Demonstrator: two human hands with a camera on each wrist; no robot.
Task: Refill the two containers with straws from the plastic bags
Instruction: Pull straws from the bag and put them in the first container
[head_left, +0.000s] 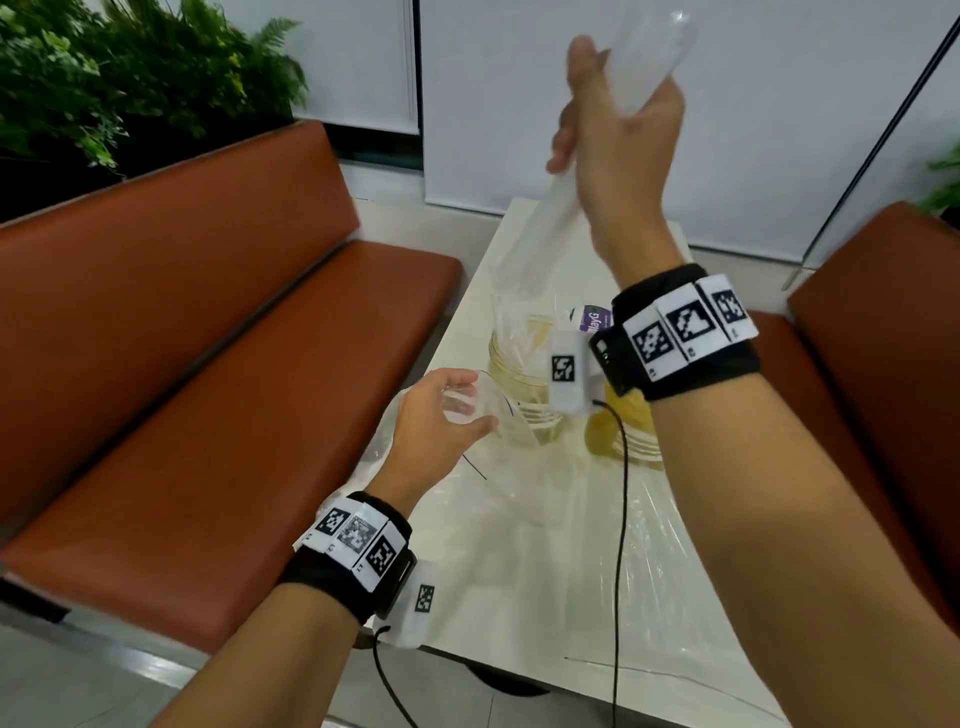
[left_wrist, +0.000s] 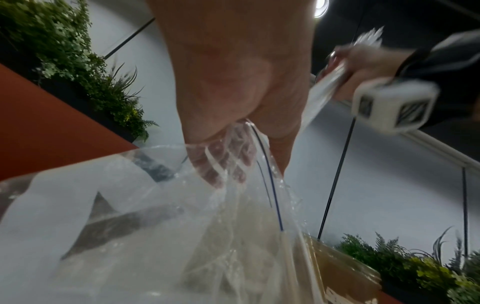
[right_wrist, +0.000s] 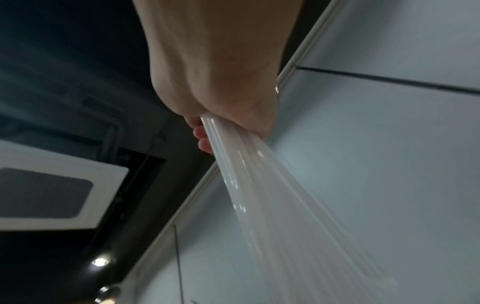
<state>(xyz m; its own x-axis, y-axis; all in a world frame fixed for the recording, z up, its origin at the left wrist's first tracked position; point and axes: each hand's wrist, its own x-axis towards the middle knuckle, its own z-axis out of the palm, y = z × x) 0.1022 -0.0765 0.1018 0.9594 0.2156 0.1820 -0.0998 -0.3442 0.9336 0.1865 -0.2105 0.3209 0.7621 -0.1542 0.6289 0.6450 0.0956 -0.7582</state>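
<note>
My right hand (head_left: 602, 124) is raised high above the table and grips a bundle of translucent white straws (head_left: 558, 213); the bundle slants down toward the containers. In the right wrist view the straws (right_wrist: 259, 195) fan out from the fist (right_wrist: 221, 98). My left hand (head_left: 441, 413) pinches the mouth of a clear plastic bag (head_left: 501, 415) near the table's left edge; its fingers (left_wrist: 228, 162) show through the film of the bag (left_wrist: 155, 226). A clear container (head_left: 511, 348) holds a few straws. A second, yellowish container (head_left: 631, 441) is half hidden behind my right wrist.
The white table (head_left: 524, 644) is narrow, between two rust-brown benches (head_left: 208, 338) (head_left: 883, 322). Another flat plastic bag (head_left: 660, 545) lies on the near right of the table. A purple-labelled item (head_left: 595, 318) stands behind the containers. Plants (head_left: 104, 78) fill the back left.
</note>
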